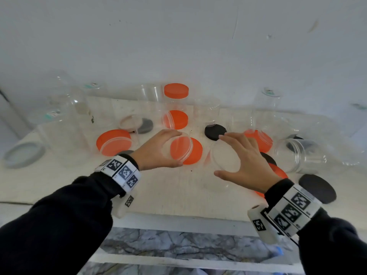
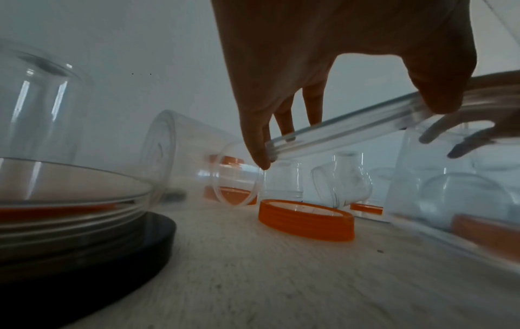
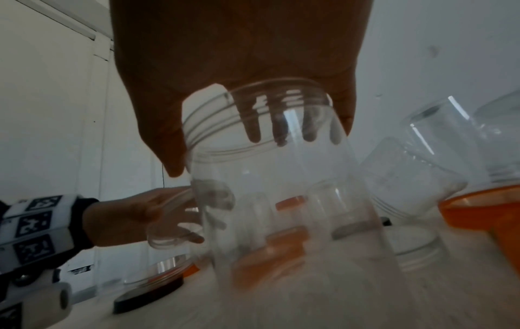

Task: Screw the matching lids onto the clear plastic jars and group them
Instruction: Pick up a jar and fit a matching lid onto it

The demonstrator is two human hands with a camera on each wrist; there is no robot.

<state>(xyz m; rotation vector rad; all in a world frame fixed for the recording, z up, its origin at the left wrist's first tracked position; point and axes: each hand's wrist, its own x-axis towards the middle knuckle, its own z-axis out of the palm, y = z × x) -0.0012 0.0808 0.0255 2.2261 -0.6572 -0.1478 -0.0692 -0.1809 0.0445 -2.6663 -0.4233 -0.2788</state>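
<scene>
The left hand (image 1: 158, 150) and the right hand (image 1: 247, 161) are closest to the head camera, each one with a marker band on the wrist over a dark sleeve. The left hand has its grip around the open mouth of a small clear jar (image 1: 179, 148): the thumb is on one side of the rim and the fingertips (image 2: 260, 155) on the other. This jar is tilted and is lifted above an orange lid (image 2: 306, 220) that lies flat on the white tabletop (image 1: 178, 195). The right hand has its fingers spread and curved over the threaded mouth of a bigger clear jar (image 3: 281, 189), with the thumb on the near side of the rim and the fingers on the far side. This jar stands just beside the small one, to its right.

Around the hands many other clear jars stand or lie on the tabletop, most without lids. One jar at the back carries an orange lid (image 1: 176, 90). More loose orange lids lie among them. A black lid (image 1: 215, 132) lies just beyond the right hand's fingertips, and another black lid (image 1: 317, 188) lies near the right wrist. A grey lid (image 1: 146, 126) lies behind the left hand.
</scene>
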